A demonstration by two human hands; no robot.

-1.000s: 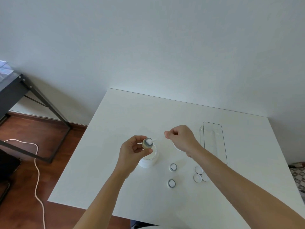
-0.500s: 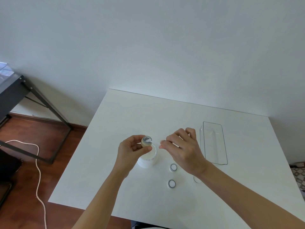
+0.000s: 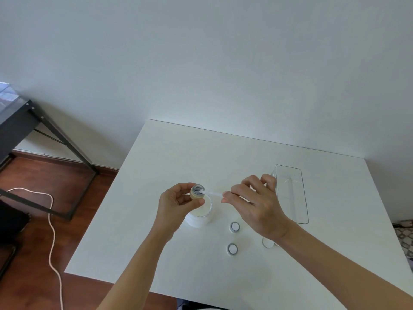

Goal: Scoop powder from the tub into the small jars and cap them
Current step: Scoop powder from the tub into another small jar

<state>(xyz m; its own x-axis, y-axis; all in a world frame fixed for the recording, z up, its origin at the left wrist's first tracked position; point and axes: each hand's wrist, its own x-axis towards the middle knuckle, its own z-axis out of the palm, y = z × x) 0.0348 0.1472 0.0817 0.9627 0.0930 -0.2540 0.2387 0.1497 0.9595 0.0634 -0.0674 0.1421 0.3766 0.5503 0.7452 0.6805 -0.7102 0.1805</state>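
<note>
Two small jars (image 3: 234, 226) stood open on our white table (image 3: 169, 153), near the tub (image 3: 201, 217) of powder. Our left hand (image 3: 176, 203) gripped a third jar (image 3: 197, 192) above the tub, while our right hand (image 3: 257, 206) pinched the white scoop (image 3: 211, 193), its tip at that jar's mouth.

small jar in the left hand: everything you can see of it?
The small jar is a short round pot with tan sides and a grey-rimmed open mouth, no cap on. The left hand holds it by the sides, tilted, above the white tub. The tip of the white scoop, pinched by the right hand, sits at its mouth. Its contents cannot be made out.
</note>
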